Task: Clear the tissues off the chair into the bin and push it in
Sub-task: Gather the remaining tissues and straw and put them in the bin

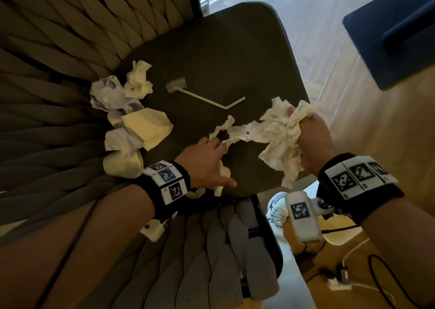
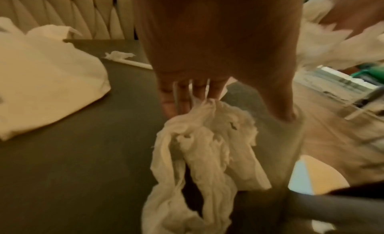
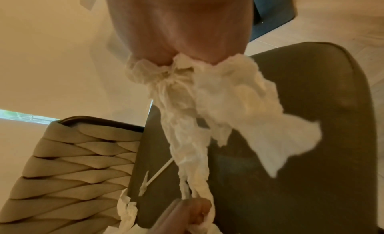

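Note:
The chair has a dark seat (image 1: pixel 223 49) and a woven beige back (image 1: pixel 58 49). My right hand (image 1: pixel 303 129) grips a big bunch of crumpled white tissues (image 1: pixel 277 139) just over the seat's right edge; in the right wrist view this bunch (image 3: pixel 228 98) hangs from the fist. A twisted strand runs from it to my left hand (image 1: pixel 223 165), which pinches that strand and holds another tissue (image 2: pixel 203 155) dangling under the palm. A heap of crumpled tissues (image 1: pixel 122 110) lies on the seat's left side against the back. The bin cannot be made out.
A bent white straw (image 1: pixel 211 101) with its clear wrapper lies mid-seat. A dark blue piece of furniture (image 1: pixel 388 26) stands on the wooden floor at the upper right. Below the right wrist are a white shoe (image 1: pixel 277 205), cables and a plug (image 1: pixel 339 282).

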